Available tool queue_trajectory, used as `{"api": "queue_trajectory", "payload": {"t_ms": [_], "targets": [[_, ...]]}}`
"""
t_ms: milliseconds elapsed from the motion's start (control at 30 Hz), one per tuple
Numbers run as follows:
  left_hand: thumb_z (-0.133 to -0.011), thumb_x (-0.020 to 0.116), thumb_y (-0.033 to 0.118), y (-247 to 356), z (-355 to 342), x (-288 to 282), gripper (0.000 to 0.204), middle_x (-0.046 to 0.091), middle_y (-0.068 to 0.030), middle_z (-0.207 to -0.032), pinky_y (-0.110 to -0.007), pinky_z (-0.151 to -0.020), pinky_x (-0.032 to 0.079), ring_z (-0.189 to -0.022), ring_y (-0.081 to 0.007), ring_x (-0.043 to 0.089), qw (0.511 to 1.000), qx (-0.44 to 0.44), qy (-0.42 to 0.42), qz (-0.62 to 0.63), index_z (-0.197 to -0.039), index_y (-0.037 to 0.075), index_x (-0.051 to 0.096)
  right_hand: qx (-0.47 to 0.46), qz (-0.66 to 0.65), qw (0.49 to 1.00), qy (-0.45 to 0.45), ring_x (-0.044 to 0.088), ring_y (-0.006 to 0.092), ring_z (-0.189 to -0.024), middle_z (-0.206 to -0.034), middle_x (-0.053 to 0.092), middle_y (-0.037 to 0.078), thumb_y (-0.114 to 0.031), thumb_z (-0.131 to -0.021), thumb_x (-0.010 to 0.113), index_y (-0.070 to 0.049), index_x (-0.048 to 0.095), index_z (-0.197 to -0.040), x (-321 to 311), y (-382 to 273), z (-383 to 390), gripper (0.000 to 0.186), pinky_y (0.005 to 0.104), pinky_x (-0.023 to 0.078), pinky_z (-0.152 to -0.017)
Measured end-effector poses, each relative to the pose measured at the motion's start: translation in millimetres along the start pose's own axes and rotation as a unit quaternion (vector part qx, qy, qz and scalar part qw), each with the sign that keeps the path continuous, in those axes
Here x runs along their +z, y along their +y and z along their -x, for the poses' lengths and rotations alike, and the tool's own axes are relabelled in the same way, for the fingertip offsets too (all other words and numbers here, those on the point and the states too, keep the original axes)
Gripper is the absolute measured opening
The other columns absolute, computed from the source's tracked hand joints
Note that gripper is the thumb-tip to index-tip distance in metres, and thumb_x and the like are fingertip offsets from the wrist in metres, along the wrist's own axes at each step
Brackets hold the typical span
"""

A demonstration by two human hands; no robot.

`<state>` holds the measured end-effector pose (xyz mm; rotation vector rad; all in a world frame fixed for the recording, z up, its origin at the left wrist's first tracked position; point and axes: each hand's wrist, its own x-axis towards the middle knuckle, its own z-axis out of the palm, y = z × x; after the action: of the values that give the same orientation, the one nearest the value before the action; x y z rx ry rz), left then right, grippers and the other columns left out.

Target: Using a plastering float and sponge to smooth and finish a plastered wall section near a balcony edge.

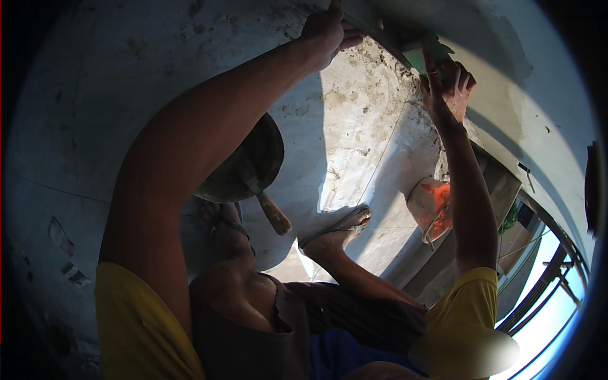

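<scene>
Both my arms reach up and forward to a grey plastered wall. My left hand curls its fingers over the dark wall edge at the top of the view. My right hand is closed on a green flat tool, which it presses against the same edge, just right of my left hand. How much of the tool lies behind the fingers cannot be told.
Below my arms, a round dark metal pan sits on the mortar-stained concrete floor, with a wooden-handled trowel resting in it. An orange bucket stands by my right arm. My sandalled feet are between them. A railing runs at lower right.
</scene>
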<state>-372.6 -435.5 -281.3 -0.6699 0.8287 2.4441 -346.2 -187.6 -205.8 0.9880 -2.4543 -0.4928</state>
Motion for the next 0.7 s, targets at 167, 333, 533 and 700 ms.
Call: {"api": "queue_trajectory", "payload": {"t_ms": [167, 333, 533, 700], "targets": [[-0.108, 0.025, 0.031, 2, 9, 4, 0.055, 0.042, -0.0309, -0.141, -0.044, -0.111, 0.045, -0.128, -0.0385, 0.049, 0.999, 0.025, -0.018, -0.032, -0.140, -0.013, 0.031, -0.056, -0.039, 0.997, 0.040, 0.052, 0.0209, -0.101, -0.111, 0.052, 0.002, -0.017, -0.076, 0.075, -0.035, 0.049, -0.142, 11, -28, -64, 0.073, 0.0455, 0.039, -0.085], [-0.108, 0.025, 0.031, 3, 3, 0, 0.054, 0.043, -0.0297, -0.139, -0.044, -0.111, 0.045, -0.127, -0.0371, 0.050, 1.000, -0.002, 0.001, -0.001, -0.139, -0.012, 0.033, -0.028, 0.027, 0.999, -0.023, 0.052, 0.0216, -0.102, -0.114, 0.051, 0.002, -0.016, -0.077, 0.074, -0.035, 0.048, -0.142, 19, -11, -32, 0.073, 0.0466, 0.039, -0.086], [-0.108, 0.025, 0.031, -5, -6, -6, 0.054, 0.044, -0.0306, -0.138, -0.044, -0.112, 0.044, -0.126, -0.0379, 0.050, 1.000, 0.011, -0.006, -0.006, -0.139, -0.012, 0.032, 0.000, -0.021, 1.000, 0.018, 0.052, 0.0200, -0.103, -0.113, 0.052, 0.000, -0.017, -0.075, 0.076, -0.036, 0.047, -0.144, 3, -8, -7, 0.077, 0.0430, 0.036, -0.085], [-0.108, 0.024, 0.030, -5, -2, -2, 0.054, 0.042, -0.0316, -0.140, -0.044, -0.113, 0.043, -0.127, -0.0394, 0.049, 0.999, 0.028, -0.032, -0.002, -0.140, -0.013, 0.031, -0.043, -0.009, 0.998, 0.035, 0.052, 0.0197, -0.104, -0.112, 0.052, -0.001, -0.018, -0.075, 0.075, -0.037, 0.048, -0.142, 18, -25, -58, 0.075, 0.0432, 0.039, -0.081]]}}
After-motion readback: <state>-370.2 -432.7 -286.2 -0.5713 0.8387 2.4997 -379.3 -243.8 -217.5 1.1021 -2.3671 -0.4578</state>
